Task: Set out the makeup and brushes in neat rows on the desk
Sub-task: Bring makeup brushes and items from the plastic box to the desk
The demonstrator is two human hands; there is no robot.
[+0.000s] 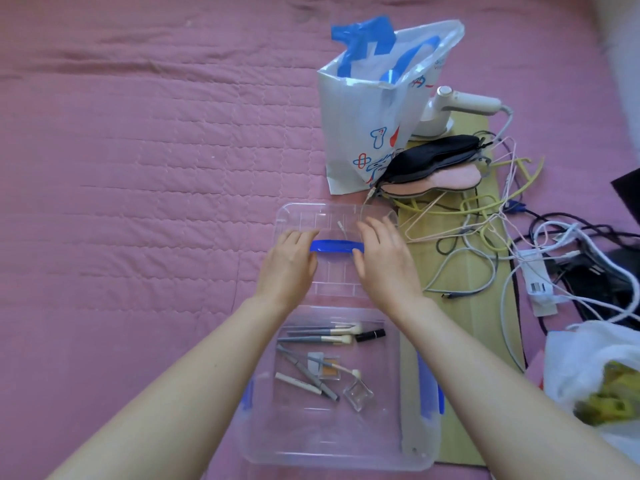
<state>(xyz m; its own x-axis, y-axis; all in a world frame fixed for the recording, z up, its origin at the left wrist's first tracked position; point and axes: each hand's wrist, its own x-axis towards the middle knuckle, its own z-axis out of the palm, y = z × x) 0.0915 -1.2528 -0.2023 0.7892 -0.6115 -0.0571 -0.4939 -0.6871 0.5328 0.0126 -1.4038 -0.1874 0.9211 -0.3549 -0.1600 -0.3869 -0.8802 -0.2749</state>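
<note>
Spreading under everything, the pink quilt [138,168] serves as work surface, a wooden board [464,271] with tangled cables [554,244] alongside. The clear lid [334,278] lies beyond the open bin [408,455]; left hand [289,263] and right hand [384,258] rest on it, fingers relaxed. Brushes [322,336] and makeup wait inside; emptying them likely comes next.

A pink quilt [138,168] covers the whole surface. A clear box [412,445] sits on it at the near middle. Just beyond the box lies a clear lid [298,216] with a blue handle [334,244]. A long wood board [460,323] lies on the quilt to the right of them. A white bag [367,126] stands at the far end, by the board. A white plastic bag [588,355] sits at the near right. Tangled cables [568,244] lie on the right.
</note>
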